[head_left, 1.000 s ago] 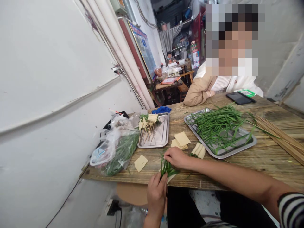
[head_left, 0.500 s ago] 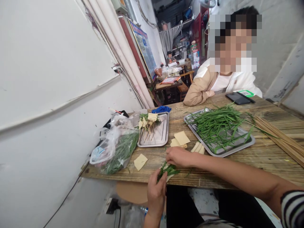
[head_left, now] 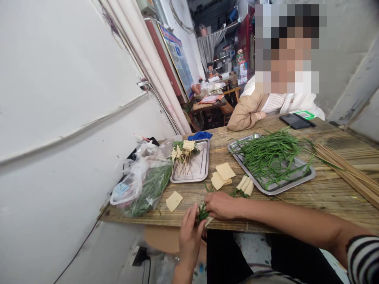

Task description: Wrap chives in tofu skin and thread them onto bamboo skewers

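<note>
At the table's near edge my right hand [head_left: 220, 205] presses down on a small bunch of green chives [head_left: 203, 212] and a pale tofu-skin sheet [head_left: 209, 221] under it. My left hand [head_left: 189, 236] pinches the chives' near end from below the edge. Just beyond lie loose tofu-skin squares [head_left: 224, 172], rolled pieces [head_left: 245, 185] and a single square [head_left: 174, 200]. A steel tray [head_left: 199, 172] holds finished skewers [head_left: 183, 154].
A second steel tray [head_left: 302, 176] is piled with chives [head_left: 271, 154]. Bamboo skewers [head_left: 346, 170] lie at the right. A plastic bag of greens [head_left: 145, 183] sits at the left by the white wall. A person in a beige sleeve [head_left: 247, 112] sits opposite, beside a phone [head_left: 294, 120].
Both hands have drawn closer to the table's edge with the chive bunch. The bunch looks more gathered and shorter under my right hand.
</note>
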A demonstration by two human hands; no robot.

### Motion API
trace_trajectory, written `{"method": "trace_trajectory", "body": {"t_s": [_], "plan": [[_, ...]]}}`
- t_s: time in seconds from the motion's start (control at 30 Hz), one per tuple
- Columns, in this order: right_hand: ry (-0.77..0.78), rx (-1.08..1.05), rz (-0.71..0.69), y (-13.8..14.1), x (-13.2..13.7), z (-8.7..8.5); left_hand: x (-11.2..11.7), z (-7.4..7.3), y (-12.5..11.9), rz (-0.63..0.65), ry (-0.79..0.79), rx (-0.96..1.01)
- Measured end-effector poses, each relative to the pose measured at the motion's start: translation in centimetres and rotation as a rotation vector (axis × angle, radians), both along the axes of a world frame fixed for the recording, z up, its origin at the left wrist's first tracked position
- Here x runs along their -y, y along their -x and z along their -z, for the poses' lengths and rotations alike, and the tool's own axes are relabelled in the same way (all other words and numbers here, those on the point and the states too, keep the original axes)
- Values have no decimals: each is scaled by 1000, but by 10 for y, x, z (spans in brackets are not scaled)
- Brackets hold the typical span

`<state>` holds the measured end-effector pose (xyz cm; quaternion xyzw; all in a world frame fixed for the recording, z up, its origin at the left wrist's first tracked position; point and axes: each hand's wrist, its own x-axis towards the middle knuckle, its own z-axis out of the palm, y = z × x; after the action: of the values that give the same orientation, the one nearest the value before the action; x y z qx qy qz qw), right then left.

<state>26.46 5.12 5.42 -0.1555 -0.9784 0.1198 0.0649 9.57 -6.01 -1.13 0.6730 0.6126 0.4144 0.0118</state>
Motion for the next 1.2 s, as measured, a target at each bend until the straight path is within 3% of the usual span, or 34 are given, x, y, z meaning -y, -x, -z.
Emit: {"method": "trace_trajectory", "body": {"t_s": [0.13, 0.33, 0.6, 0.77, 1.07, 1.2], "plan": [[1, 0, 7, -1, -1, 0, 2, -2, 11, -32, 47, 102], [-29, -19, 20, -2, -1, 2, 6, -1, 17, 10, -34, -42], [-26, -25, 24, -6, 1, -3, 5, -14, 17, 59, -39, -104], [-38, -26, 21, -3, 4, -1, 2, -20, 20, 61, -48, -36], [-29, -14, 49, -2, 7, -3, -15, -51, 33, 9, -61, -192], [-11, 4, 62, -3, 6, -1, -21, -64, 46, -145, -142, -148]]}}
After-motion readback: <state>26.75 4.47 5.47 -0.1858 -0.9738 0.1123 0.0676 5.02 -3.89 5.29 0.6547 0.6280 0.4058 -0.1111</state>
